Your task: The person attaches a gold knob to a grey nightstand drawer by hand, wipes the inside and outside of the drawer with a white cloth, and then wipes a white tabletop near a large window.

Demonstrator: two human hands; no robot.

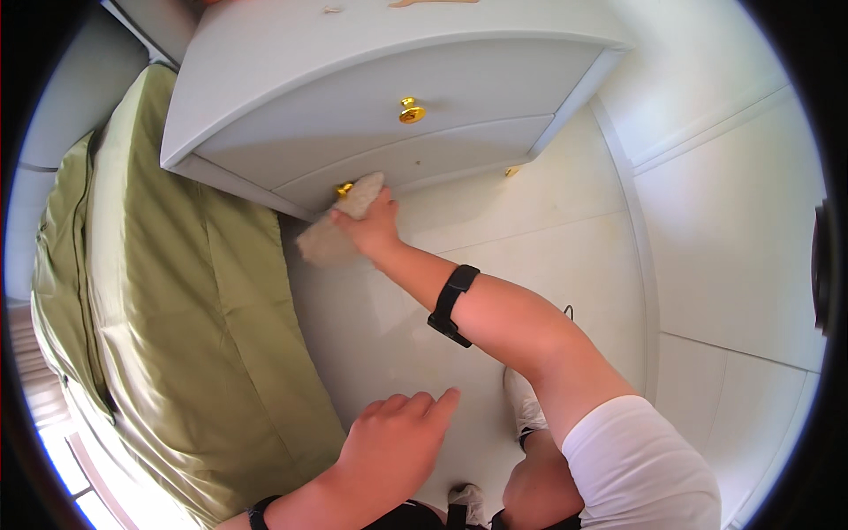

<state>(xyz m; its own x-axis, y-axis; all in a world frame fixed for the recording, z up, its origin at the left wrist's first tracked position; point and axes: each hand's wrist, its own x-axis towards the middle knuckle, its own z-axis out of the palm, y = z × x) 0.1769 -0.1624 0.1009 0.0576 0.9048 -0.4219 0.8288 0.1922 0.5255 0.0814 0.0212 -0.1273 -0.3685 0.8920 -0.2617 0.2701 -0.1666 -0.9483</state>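
Note:
A pale beige cloth [360, 196], slightly blurred, is gripped by my right hand [375, 225] against the front of the lower drawer [442, 152]. Its upper part touches the drawer face beside a gold knob [344, 190], and a blurred end hangs below the drawer. My right arm stretches forward with a black band below the elbow. Nearer to me, my left hand [397, 446] hovers over the floor with nothing visible in it. Its thumb stands out from the loosely bent fingers, whose tips are partly hidden.
The grey-white cabinet [291, 97] has another gold knob [412, 110] on its upper drawer and a gold foot [511, 171]. A bed with a green cover [194, 327] borders the left side. White panels [724, 230] line the right. My shoes stand on the pale tiled floor [565, 238].

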